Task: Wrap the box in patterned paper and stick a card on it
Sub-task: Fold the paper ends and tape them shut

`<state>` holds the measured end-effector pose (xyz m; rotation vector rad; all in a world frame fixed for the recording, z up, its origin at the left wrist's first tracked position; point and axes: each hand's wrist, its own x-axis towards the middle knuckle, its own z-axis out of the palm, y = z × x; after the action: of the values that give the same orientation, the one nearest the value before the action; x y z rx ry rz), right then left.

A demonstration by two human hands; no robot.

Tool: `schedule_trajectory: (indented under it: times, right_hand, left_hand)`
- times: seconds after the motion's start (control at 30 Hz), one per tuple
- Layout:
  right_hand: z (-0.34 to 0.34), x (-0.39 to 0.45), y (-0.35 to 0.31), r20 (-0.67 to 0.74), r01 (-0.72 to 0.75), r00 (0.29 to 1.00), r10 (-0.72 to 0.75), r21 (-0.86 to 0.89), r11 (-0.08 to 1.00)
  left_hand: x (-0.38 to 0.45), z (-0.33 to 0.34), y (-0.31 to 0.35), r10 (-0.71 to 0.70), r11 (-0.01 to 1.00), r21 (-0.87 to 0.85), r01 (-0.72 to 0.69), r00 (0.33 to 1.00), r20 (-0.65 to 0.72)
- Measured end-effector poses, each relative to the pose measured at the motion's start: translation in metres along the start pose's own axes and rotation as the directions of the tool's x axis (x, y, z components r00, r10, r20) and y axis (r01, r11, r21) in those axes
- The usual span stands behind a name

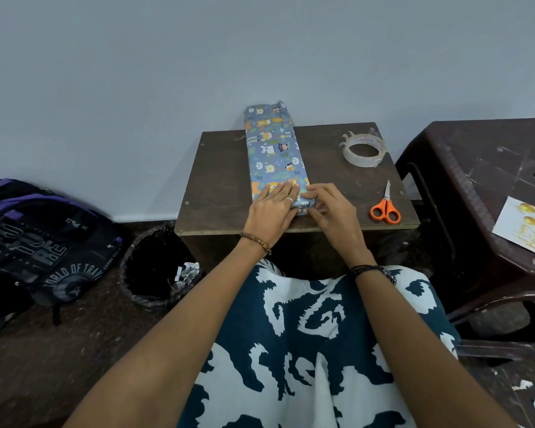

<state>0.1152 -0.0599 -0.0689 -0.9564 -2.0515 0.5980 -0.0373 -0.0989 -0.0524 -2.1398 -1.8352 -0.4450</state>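
A long narrow box [272, 149] wrapped in blue paper with cartoon animals lies lengthwise on a small dark wooden table [220, 186], its far end past the table's back edge. My left hand [272, 208] lies flat on the box's near end, fingers together, pressing it down. My right hand [331, 208] is at the near right corner, fingertips pinching the paper fold at the end. A white birthday card [525, 230] with gold balloons lies on the brown plastic stool [476, 180] at the right.
A roll of clear tape [365, 149] sits at the table's back right, orange-handled scissors [385, 205] at its front right. A black bin [158, 267] with paper scraps stands on the floor to the left, beside a dark backpack [44, 242]. The wall is close behind.
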Motion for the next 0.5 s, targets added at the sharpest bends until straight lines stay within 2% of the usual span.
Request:
schedule_trajectory:
  times: [0.1, 0.17, 0.3, 0.4, 0.5]
  right_hand:
    - [-0.006, -0.002, 0.0, 0.038, -0.017, 0.999, 0.015, 0.045, 0.999]
    - [-0.005, -0.005, -0.003, 0.076, -0.042, 0.996, 0.041, 0.008, 0.999]
    - [0.002, -0.007, -0.007, 0.002, -0.075, 0.997, 0.075, -0.079, 0.994]
    - [0.003, -0.007, -0.006, -0.032, -0.083, 0.996, 0.084, 0.028, 0.996]
    - [0.002, -0.013, -0.002, -0.006, -0.185, 0.982, 0.191, 0.228, 0.956]
  left_hand:
    - [0.0, -0.002, -0.001, 0.013, 1.0, -0.023, -0.013, 1.0, 0.006]
    - [0.0, -0.003, -0.002, 0.017, 0.999, -0.039, -0.015, 0.999, 0.041]
    - [0.0, -0.002, -0.001, 0.005, 0.998, -0.057, -0.003, 0.999, 0.047]
    - [-0.001, -0.005, -0.001, 0.006, 0.999, -0.048, -0.004, 0.999, 0.046]
    - [0.0, -0.006, -0.002, 0.006, 0.998, -0.057, -0.003, 0.999, 0.048]
